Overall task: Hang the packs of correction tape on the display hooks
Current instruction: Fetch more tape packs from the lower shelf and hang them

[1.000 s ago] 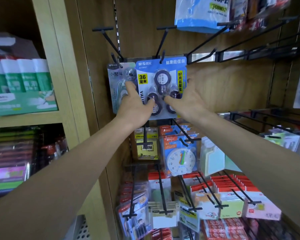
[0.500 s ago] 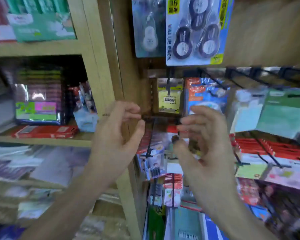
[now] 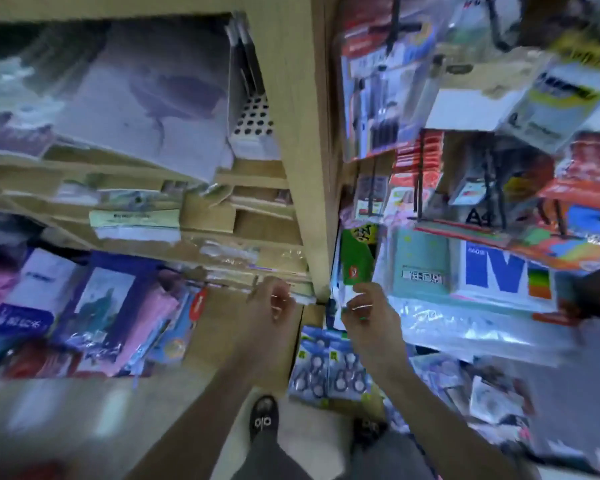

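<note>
Blue packs of correction tape point(image 3: 329, 367) lie low down near the floor, in front of my feet, two of them side by side. My left hand point(image 3: 269, 315) hangs above and left of them with loosely curled fingers and holds nothing. To their upper right, my right hand point(image 3: 368, 318) is held the same way and is also empty. Neither hand touches the packs. The frame is blurred, and the hooks that carry the hung packs are out of view above.
A wooden upright point(image 3: 305, 161) splits the shelves of notebooks and paper point(image 3: 142, 98) on the left from a hook wall with hanging stationery point(image 3: 395, 84) and paper pads point(image 3: 499, 271) on the right. My shoes point(image 3: 264, 419) stand on the pale floor.
Both hands have let go of the hung blue pack and dropped from the hooks. My view has swung down to the floor, where more packs lie.
</note>
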A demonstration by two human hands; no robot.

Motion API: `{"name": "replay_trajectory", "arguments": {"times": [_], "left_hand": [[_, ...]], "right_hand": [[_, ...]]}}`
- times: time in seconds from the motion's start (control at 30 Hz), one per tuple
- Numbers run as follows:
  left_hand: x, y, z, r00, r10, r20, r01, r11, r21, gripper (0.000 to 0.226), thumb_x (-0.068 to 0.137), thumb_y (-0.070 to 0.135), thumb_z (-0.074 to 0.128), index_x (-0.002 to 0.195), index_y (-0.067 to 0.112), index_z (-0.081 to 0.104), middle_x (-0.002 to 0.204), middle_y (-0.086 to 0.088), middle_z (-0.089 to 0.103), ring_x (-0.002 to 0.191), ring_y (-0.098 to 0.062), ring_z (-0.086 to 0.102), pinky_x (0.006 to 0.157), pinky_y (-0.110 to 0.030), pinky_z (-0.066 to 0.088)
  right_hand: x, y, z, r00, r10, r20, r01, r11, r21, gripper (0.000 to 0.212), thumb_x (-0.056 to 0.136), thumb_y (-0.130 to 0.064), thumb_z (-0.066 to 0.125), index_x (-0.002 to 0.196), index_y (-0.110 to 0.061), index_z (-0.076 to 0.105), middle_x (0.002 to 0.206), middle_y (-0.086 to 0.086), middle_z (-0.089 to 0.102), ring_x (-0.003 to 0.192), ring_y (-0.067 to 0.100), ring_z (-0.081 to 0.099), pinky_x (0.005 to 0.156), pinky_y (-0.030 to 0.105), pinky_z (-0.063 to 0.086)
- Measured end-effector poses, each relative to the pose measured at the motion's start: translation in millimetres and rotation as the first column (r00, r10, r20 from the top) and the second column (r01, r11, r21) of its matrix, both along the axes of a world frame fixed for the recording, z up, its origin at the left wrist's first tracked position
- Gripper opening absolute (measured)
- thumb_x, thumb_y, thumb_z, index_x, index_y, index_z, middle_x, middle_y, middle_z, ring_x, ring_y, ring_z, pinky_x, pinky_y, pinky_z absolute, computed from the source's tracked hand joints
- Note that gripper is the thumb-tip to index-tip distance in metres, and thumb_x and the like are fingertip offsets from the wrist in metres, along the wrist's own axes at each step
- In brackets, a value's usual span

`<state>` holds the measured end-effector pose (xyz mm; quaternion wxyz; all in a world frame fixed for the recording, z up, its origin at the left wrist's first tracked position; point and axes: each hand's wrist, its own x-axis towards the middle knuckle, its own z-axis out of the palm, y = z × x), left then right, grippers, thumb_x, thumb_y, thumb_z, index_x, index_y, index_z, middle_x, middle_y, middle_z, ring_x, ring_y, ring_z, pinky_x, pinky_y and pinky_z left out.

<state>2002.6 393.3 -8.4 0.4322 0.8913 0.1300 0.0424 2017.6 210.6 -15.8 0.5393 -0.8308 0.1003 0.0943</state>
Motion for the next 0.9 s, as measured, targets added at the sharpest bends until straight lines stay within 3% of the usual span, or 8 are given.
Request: {"name": "replay_trajectory", "arguments": {"times": [0.1, 0.2, 0.33, 0.43, 0.57, 0.67, 0.8, 0.9], "left_hand": [[-12.3, 17.7, -64.4, 0.971, -0.041, -0.234, 0.034, 0.999, -0.035, 0.025, 0.091, 0.001, 0.073, 0.095, 0.02, 0.056, 0.083, 0.01, 0.063, 0.075, -0.013, 0.065, 0.075, -0.033, 0.053], [-23.8, 32.9, -125.0, 0.898, -0.097, -0.429, 0.086, 0.995, -0.044, 0.026, 0.094, 0.014, 0.075, 0.114, 0.011, 0.059, 0.097, 0.0, 0.064, 0.087, -0.024, 0.067, 0.078, -0.029, 0.048], [-28.5, 47.5, -209.8, 0.766, -0.168, -0.62, 0.099, 0.984, -0.145, 0.059, 0.089, 0.028, 0.08, 0.134, 0.003, 0.051, 0.116, -0.013, 0.063, 0.096, -0.025, 0.063, 0.083, -0.03, 0.049], [-25.5, 51.6, -263.4, 0.669, -0.206, -0.714, 0.106, 0.978, -0.183, 0.104, 0.054, 0.064, 0.068, 0.137, 0.006, 0.044, 0.118, -0.012, 0.057, 0.116, -0.035, 0.064, 0.099, -0.051, 0.055], [-23.9, 51.2, -341.8, 0.498, -0.282, -0.82, 0.13, 0.959, -0.251, 0.12, 0.065, 0.049, 0.082, 0.161, 0.017, 0.018, 0.155, -0.014, 0.036, 0.145, -0.032, 0.04, 0.117, -0.043, 0.041], [-25.5, 53.7, -392.3, 0.498, -0.297, -0.815, 0.136, 0.955, -0.264, 0.097, 0.085, 0.023, 0.083, 0.16, 0.018, 0.022, 0.151, -0.009, 0.035, 0.139, -0.023, 0.038, 0.106, -0.032, 0.038], [-22.0, 54.3, -438.8, 0.567, -0.259, -0.782, 0.11, 0.964, -0.241, 0.094, 0.066, 0.028, 0.088, 0.144, 0.024, 0.036, 0.14, -0.002, 0.045, 0.133, -0.019, 0.05, 0.089, -0.022, 0.047], [-26.7, 62.6, -491.2, 0.579, -0.24, -0.779, 0.025, 0.96, -0.278, 0.109, 0.046, 0.042, 0.093, 0.135, 0.043, 0.03, 0.141, -0.005, 0.054, 0.132, -0.025, 0.058, 0.104, -0.047, 0.055]], "right_hand": [[-17.0, 17.3, -75.3, 0.964, -0.141, -0.224, 0.125, 0.989, -0.082, 0.026, 0.088, -0.005, 0.063, 0.11, -0.018, 0.06, 0.088, 0.012, 0.073, 0.085, 0.039, 0.069, 0.07, 0.039, 0.051], [-37.4, 28.9, -143.9, 0.889, -0.252, -0.382, 0.221, 0.967, -0.125, 0.029, 0.087, -0.01, 0.062, 0.116, -0.011, 0.062, 0.1, 0.017, 0.074, 0.096, 0.039, 0.069, 0.071, 0.035, 0.045], [-61.8, 34.1, -230.0, 0.807, -0.287, -0.516, 0.233, 0.958, -0.167, 0.038, 0.09, -0.009, 0.073, 0.124, -0.004, 0.058, 0.115, 0.02, 0.071, 0.111, 0.039, 0.067, 0.08, 0.037, 0.043], [-72.4, 33.9, -277.7, 0.755, -0.277, -0.594, 0.213, 0.961, -0.178, 0.059, 0.089, -0.015, 0.076, 0.14, -0.003, 0.05, 0.132, 0.017, 0.064, 0.124, 0.035, 0.061, 0.077, 0.028, 0.031], [-79.1, 36.6, -348.9, 0.677, -0.282, -0.68, 0.22, 0.959, -0.178, 0.079, 0.088, -0.024, 0.078, 0.154, -0.01, 0.037, 0.145, 0.018, 0.057, 0.132, 0.036, 0.055, 0.093, 0.035, 0.04], [-80.6, 38.2, -389.4, 0.65, -0.303, -0.697, 0.195, 0.953, -0.231, 0.087, 0.086, -0.035, 0.078, 0.157, -0.014, 0.033, 0.152, 0.019, 0.047, 0.137, 0.036, 0.048, 0.101, 0.038, 0.04], [-82.3, 34.3, -425.8, 0.655, -0.371, -0.658, 0.182, 0.923, -0.34, 0.1, 0.078, -0.05, 0.079, 0.158, -0.024, 0.025, 0.159, 0.015, 0.026, 0.146, 0.039, 0.031, 0.116, 0.052, 0.035], [-83.2, 27.8, -442.9, 0.644, -0.391, -0.658, 0.163, 0.91, -0.381, 0.108, 0.076, -0.05, 0.081, 0.158, -0.015, 0.021, 0.157, 0.017, 0.028, 0.146, 0.038, 0.029, 0.12, 0.053, 0.03]]}}
